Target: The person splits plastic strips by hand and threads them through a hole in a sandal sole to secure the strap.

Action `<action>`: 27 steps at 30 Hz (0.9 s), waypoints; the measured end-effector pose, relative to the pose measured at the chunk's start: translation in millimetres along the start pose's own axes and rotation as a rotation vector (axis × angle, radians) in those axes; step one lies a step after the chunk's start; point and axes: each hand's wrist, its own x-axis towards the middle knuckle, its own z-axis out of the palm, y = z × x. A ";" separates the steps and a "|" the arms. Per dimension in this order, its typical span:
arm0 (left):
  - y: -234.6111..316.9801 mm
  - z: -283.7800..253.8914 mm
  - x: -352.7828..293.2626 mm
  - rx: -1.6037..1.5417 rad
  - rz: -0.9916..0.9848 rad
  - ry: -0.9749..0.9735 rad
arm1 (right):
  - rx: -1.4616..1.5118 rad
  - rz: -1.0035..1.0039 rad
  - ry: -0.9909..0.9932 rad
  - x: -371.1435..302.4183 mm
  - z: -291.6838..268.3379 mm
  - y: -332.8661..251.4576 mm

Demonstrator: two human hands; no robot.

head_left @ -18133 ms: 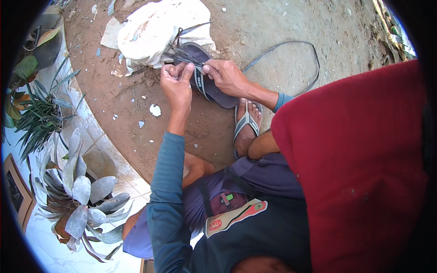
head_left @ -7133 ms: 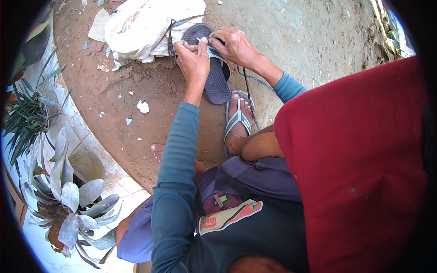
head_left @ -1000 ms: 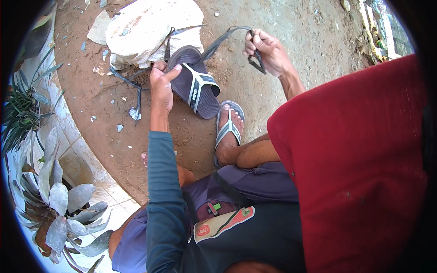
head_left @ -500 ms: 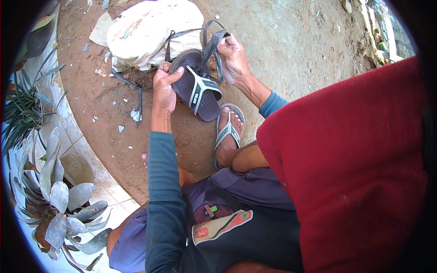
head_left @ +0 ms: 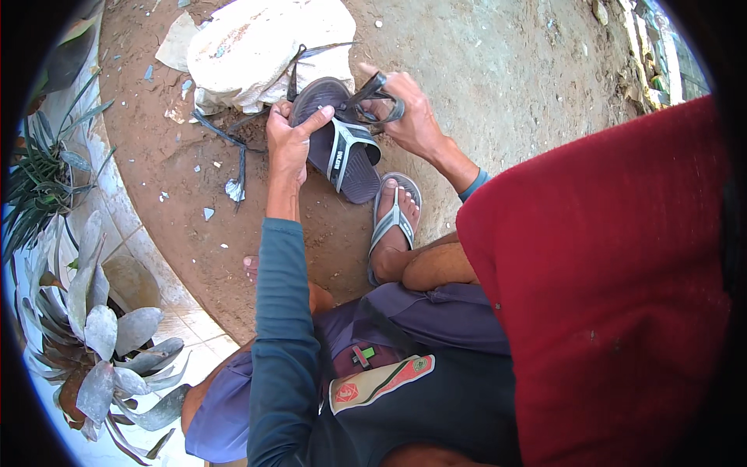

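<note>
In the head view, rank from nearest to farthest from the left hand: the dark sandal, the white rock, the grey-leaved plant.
1. Dark sandal: gripped by the left hand.
2. White rock: just beyond the hand, farther up the picture.
3. Grey-leaved plant: far lower left, past the curb.

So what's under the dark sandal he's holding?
Below the dark sandal lies bare dirt ground, with a white sack beyond its far end. The ground right beneath it is hidden.
</note>
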 end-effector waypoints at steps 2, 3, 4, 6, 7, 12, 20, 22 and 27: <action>-3.0 -3.5 1.2 -0.018 0.034 0.018 | -0.081 -0.034 0.152 -5.0 -5.1 3.1; -5.2 -3.0 2.2 -0.030 0.006 0.054 | -0.088 -0.037 0.175 -19.1 -10.3 2.1; -6.8 -3.5 2.8 -0.041 -0.021 0.091 | -0.095 -0.040 0.197 -31.6 -11.5 -3.0; -14.3 -7.6 6.1 -0.057 -0.014 0.105 | -0.095 -0.077 0.015 -56.9 -2.4 -14.9; -15.4 -7.1 7.1 -0.081 -0.003 0.115 | -0.102 -0.118 -0.168 -66.6 -0.1 -21.5; -17.5 -6.6 10.4 -0.127 -0.008 0.197 | 0.177 0.137 -0.032 -90.6 16.5 -30.8; -12.8 -3.7 8.3 -0.166 -0.036 0.200 | -0.087 0.115 -0.192 -83.5 38.8 -30.5; -12.1 -3.6 5.0 -0.139 0.000 0.185 | -0.185 0.079 -0.303 -77.7 49.2 -23.3; -12.3 4.2 6.3 -0.193 -0.017 0.243 | -0.021 -0.216 -0.346 -80.0 36.8 -29.3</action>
